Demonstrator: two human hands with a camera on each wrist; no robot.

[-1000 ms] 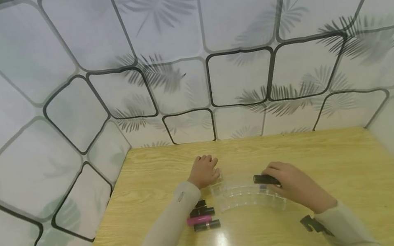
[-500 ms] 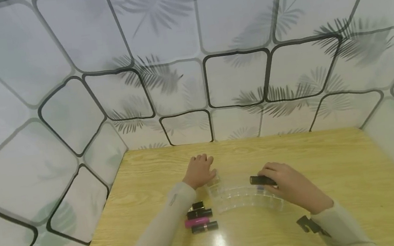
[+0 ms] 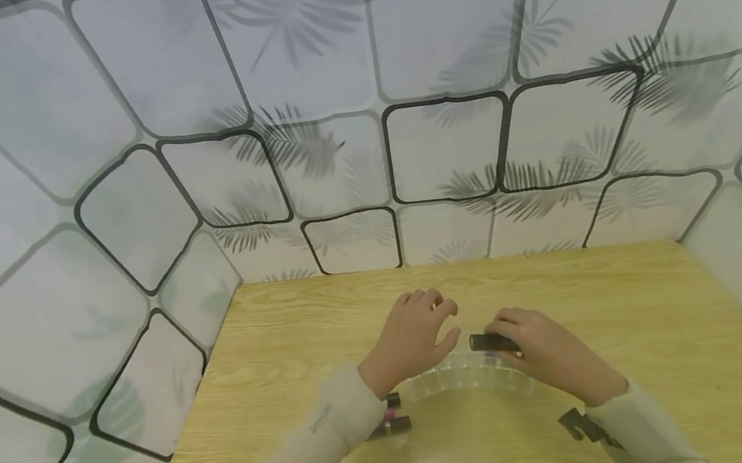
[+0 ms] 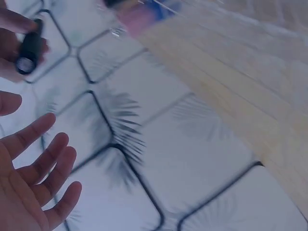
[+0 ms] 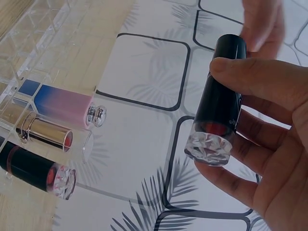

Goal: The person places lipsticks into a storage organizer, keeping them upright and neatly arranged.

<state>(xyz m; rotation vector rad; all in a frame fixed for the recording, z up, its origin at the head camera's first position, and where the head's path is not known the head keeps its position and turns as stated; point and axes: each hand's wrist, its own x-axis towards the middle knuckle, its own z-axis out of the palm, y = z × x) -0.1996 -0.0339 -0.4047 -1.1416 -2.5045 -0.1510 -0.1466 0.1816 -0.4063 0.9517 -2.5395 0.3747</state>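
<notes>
My right hand point(image 3: 550, 349) grips a black lipstick tube point(image 5: 216, 103) with a clear faceted end, thumb on one side and fingers on the other. My left hand point(image 3: 411, 337) is a short way left of the tube, fingers relaxed and apart, holding nothing. Below both hands in the head view stands a clear tiered organizer point(image 3: 464, 377). In the right wrist view, its slots hold a blue-and-pink tube point(image 5: 60, 105), a gold lipstick point(image 5: 48, 131) and a black lipstick point(image 5: 30, 164) with a clear faceted end.
Left of the organizer, partly hidden by the left sleeve point(image 3: 352, 410), black tubes point(image 3: 396, 425) and a pink tube point(image 3: 389, 414) lie on the wooden table point(image 3: 512, 447). A black bracket-like piece point(image 3: 582, 424) is at the right sleeve. Patterned walls point(image 3: 351, 238) border the table.
My left hand has left the organizer's left end and moved right, towards the black lipstick tube. Its sleeve now covers more of the loose tubes. My right hand stays nearly still with the lipstick.
</notes>
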